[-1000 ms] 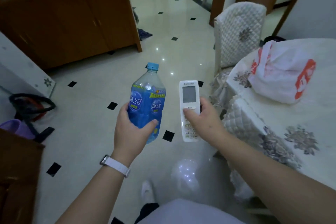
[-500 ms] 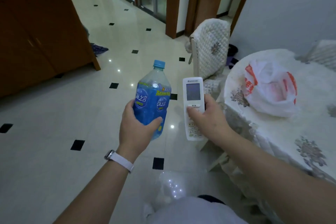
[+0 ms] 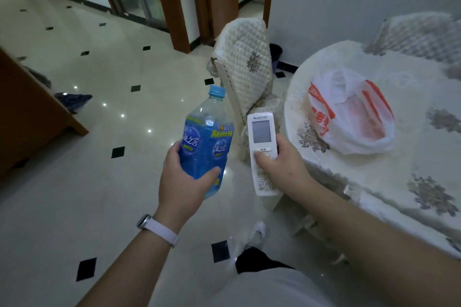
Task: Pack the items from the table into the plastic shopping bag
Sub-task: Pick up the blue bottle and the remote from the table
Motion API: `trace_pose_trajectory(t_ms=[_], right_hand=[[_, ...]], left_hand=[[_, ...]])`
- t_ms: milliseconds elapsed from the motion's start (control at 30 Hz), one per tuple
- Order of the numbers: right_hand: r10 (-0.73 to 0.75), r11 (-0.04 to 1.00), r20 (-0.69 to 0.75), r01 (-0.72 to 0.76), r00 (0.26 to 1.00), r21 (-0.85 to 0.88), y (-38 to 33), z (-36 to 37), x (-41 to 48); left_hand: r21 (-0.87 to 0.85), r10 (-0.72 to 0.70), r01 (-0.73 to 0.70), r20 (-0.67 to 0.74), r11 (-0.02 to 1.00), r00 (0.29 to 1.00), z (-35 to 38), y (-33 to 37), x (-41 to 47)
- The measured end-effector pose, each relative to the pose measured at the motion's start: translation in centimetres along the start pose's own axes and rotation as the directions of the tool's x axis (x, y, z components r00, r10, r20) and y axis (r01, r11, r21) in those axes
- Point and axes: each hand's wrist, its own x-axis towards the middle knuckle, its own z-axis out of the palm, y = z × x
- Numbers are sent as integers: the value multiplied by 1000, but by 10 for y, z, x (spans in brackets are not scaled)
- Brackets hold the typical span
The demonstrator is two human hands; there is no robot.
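Plastic shopping bag [image 3: 354, 114] lying open on the table [image 3: 424, 147] beyond your right hand [image 3: 282, 159], that hand wrapped around a white remote [image 3: 263, 142], your left hand [image 3: 184, 182] gripping a blue bottle [image 3: 207, 142] just beside it

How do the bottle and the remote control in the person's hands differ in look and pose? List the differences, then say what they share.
The bottle is clear plastic with a blue label and blue cap; the remote control is opaque white with a grey screen and buttons. The bottle is rounded and narrows to a neck; the remote control is flat and slim. The bottle tilts right; the remote control stands nearly upright. The left hand grips the bottle, the right hand the remote control. Both are held above the floor, outside the bag.
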Motion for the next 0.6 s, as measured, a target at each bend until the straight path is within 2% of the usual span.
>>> trace_pose_trajectory(t_ms=[200, 333, 600], right_hand=[[80, 994, -112, -72, 990, 80, 13, -39, 101], [109, 992, -213, -92, 971, 92, 25, -83, 148], [246, 969, -447, -206, 860, 138, 60, -158, 166]], left_hand=[[69, 27, -34, 100, 997, 995, 57, 31, 103], [63, 97, -112, 207, 992, 974, 115, 65, 165], [-58, 220, -218, 467, 974, 856, 225, 112, 219]])
